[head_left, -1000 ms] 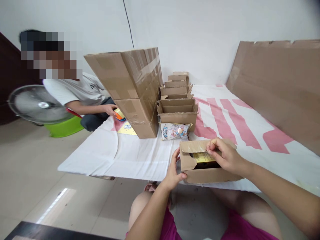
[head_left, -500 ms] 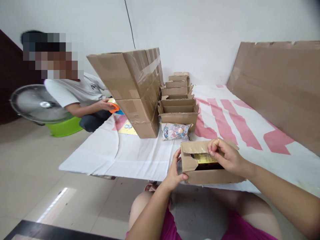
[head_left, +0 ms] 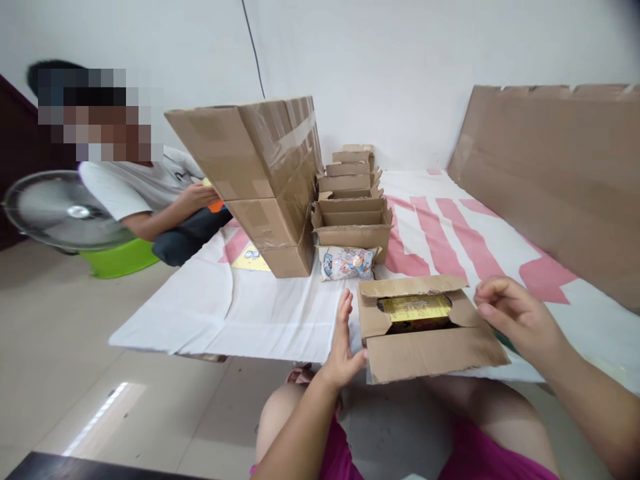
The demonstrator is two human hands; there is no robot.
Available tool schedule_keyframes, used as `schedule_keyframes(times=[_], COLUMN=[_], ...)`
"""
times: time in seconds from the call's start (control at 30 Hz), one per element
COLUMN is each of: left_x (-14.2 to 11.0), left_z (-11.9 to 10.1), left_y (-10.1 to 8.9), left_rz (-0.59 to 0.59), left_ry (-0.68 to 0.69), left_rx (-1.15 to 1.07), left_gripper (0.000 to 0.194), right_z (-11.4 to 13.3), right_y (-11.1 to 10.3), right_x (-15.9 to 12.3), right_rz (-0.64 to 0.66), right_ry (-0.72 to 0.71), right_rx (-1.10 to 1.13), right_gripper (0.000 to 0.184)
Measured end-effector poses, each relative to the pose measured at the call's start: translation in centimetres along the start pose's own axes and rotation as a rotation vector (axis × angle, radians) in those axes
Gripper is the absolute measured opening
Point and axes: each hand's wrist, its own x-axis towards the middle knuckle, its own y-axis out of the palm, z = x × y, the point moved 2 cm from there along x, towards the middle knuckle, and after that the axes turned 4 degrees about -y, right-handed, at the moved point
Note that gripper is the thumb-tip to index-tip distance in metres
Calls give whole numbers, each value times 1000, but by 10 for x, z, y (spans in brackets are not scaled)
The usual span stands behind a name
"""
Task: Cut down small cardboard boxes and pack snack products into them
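In front of me at the table's near edge lies a small cardboard box (head_left: 435, 357). Its end flaps are folded inward, and a yellow printed package (head_left: 417, 308) shows through the gap between the flaps. My left hand (head_left: 345, 357) is beside the box's left end, open, fingers upright and thumb apart. My right hand (head_left: 517, 317) hovers at the right end, fingers loosely curved, thumb and forefinger apart, nothing visible between them. Partly hidden beneath it is something dark green (head_left: 506, 343). Behind the box lies a white printed packet (head_left: 347, 263).
Taped cartons (head_left: 270, 193) are stacked left of centre. Several open cardboard boxes (head_left: 353, 220) stand in a row behind the packet. A large cardboard sheet (head_left: 555, 180) leans at right. A co-worker (head_left: 150, 187) sits at left by a fan (head_left: 75, 212), holding something orange.
My right hand has left the flap and moved right. The near long flap now lies over the front and the yellow package shows more. My left hand's fingers have come off the box.
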Motion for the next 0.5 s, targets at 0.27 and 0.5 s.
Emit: schedule_keyframes(times=[0.27, 0.5], left_x=[6, 20], left_z=[-35, -51], left_y=[9, 19], left_rz=[-130, -336], left_ry=[308, 119], left_rx=[317, 317], left_gripper=[29, 31], right_z=[-25, -11], right_y=[-45, -25], right_x=[-29, -28], right_rz=[-122, -37], right_ry=[161, 76], right_rx=[-120, -172], right_gripper=[20, 31])
